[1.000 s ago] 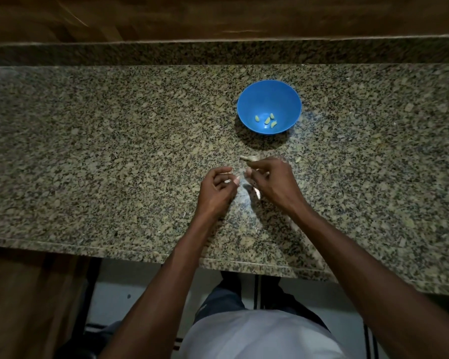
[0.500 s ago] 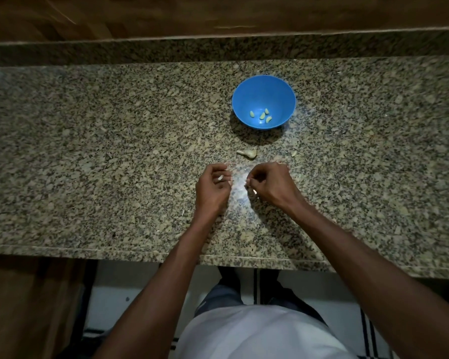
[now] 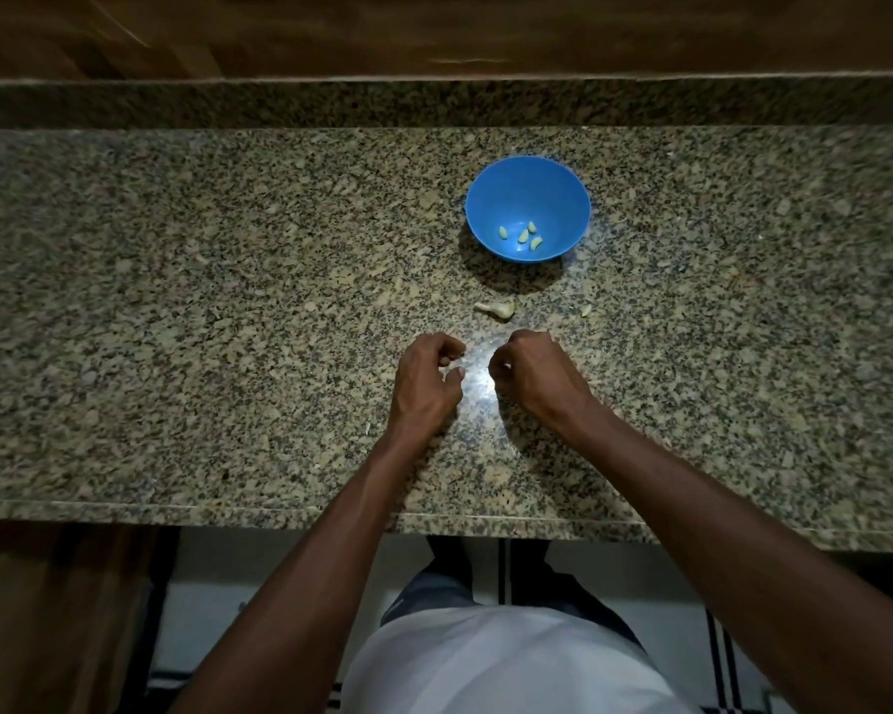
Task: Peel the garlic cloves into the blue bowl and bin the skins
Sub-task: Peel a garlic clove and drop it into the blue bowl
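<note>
The blue bowl (image 3: 527, 190) stands on the granite counter and holds several peeled cloves (image 3: 523, 236). An unpeeled garlic piece (image 3: 497, 309) lies on the counter just in front of the bowl. My left hand (image 3: 426, 383) and my right hand (image 3: 532, 376) hover close together over the counter below that piece, a small gap between them. Both have curled fingers. The left pinches a small garlic clove, mostly hidden by its fingers. The right pinches a pale scrap of skin, barely visible.
A small skin flake (image 3: 586, 311) lies right of the garlic piece. The counter (image 3: 228, 327) ends in a raised granite ledge and a wooden wall behind. Its front edge runs just below my forearms. No bin is in view.
My hands were joined over the clove near the garlic piece. They have since pulled apart and drawn back toward me, uncovering the garlic piece.
</note>
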